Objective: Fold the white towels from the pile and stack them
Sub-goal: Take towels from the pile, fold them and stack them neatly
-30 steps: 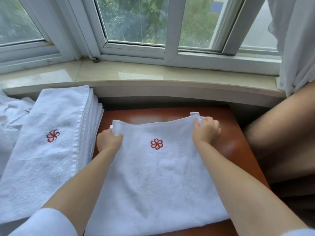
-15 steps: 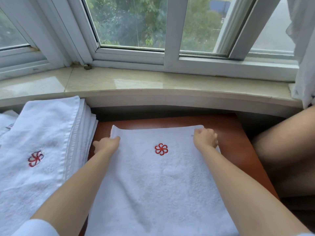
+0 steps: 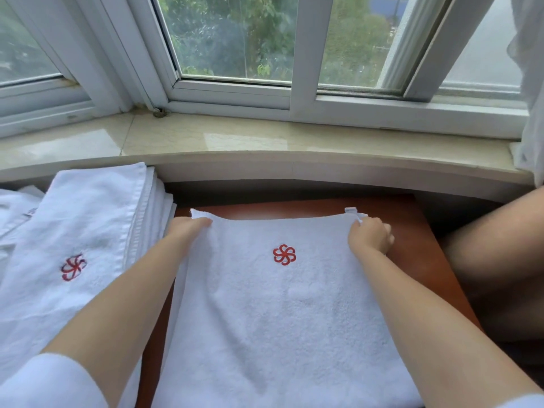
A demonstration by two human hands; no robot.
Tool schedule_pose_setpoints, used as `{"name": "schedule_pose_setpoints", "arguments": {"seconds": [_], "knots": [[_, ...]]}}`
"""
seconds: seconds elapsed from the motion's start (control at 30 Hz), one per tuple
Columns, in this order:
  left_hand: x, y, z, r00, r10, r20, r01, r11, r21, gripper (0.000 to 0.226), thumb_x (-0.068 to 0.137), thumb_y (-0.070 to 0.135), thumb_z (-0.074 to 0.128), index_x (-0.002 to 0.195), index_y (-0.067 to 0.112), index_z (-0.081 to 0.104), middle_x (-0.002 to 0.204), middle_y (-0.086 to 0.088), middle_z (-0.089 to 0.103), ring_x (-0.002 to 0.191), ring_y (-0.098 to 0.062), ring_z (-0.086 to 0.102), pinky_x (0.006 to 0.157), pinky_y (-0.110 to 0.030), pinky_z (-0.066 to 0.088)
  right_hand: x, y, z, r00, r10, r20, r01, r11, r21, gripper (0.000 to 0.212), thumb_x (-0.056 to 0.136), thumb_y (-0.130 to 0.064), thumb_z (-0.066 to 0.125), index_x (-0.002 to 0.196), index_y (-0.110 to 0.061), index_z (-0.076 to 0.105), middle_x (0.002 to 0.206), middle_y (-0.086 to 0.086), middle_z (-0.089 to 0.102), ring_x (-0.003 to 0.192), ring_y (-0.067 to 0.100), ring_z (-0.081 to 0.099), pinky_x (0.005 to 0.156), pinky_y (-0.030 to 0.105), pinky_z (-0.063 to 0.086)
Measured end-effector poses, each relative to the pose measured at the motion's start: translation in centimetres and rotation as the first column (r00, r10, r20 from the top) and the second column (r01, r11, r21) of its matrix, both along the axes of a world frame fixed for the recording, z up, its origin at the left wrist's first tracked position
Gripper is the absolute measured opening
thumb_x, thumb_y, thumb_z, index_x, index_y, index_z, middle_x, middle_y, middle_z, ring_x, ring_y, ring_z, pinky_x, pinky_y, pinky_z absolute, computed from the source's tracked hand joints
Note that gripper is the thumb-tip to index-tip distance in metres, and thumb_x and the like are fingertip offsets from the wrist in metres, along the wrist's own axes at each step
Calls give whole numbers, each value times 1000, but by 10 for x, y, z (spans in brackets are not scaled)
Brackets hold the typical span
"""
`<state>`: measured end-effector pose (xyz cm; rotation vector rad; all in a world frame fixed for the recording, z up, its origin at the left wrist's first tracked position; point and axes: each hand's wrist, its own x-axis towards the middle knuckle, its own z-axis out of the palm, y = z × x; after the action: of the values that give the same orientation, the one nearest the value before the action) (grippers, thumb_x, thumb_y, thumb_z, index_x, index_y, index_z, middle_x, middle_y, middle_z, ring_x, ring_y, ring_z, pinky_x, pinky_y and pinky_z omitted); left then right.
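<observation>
On the wooden counter (image 3: 412,231) below the window sill (image 3: 265,139), we've got a white towel (image 3: 279,319) spread flat, red flower emblem (image 3: 284,254) facing up. Our left hand (image 3: 188,231) has its grip on the far left corner, fingers laid along the edge with the cloth seemingly pinched underneath, though we can't see the thumb. Our right hand (image 3: 371,235) has its grip curled tight around the far right corner, just by the small white tag (image 3: 351,211).

To do this fold well, we'd want both corners level, the far edges squared one on the other, and the cloth pulled taut so no wrinkle gets trapped. Then a smoothing press along the crease, we reckon.

To the left, touching the counter's edge, sits the stack of folded towels (image 3: 88,231), same red emblem (image 3: 73,267) on top. That's where this one belongs.

As for writing: none we can read. The tag is too small, and the emblems carry no letters.
</observation>
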<state>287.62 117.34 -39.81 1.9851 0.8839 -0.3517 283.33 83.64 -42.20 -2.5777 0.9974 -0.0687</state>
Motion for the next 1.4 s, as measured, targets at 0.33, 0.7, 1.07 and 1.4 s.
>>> {"name": "schedule_pose_setpoints", "arguments": {"seconds": [0.33,0.7,1.07,1.4], "knots": [[-7,14,42,981,-85,175,60,988,141,25,76,17,68,59,12,51,65,-5,51,64,-25,53,56,-26,40,-10,-10,48,970,-54,237,14,986,168,20,93,-22,57,103,-12,71,106,10,62,101,29,55,81,31,45],[-68,22,144,893,-254,372,206,965,164,35,74,4,67,51,10,41,52,-6,45,64,-31,64,80,-37,54,-61,-20,144,964,-66,258,-17,952,305,30,95,-14,47,111,-4,69,111,17,68,101,35,63,75,29,46],[-143,29,211,774,-537,337,359,809,464,33,85,10,54,53,7,49,60,-13,55,68,-28,51,65,-30,37,-133,-25,198,962,18,271,-59,988,143,30,99,-13,43,116,4,61,124,23,58,112,38,57,84,34,44],[-174,47,247,724,-479,496,179,825,535,20,74,12,71,56,2,68,57,-16,54,61,-26,46,56,-29,36,-166,-29,247,845,-59,532,13,996,89,23,93,-15,57,74,-7,67,85,23,63,84,36,58,71,31,40]]}}
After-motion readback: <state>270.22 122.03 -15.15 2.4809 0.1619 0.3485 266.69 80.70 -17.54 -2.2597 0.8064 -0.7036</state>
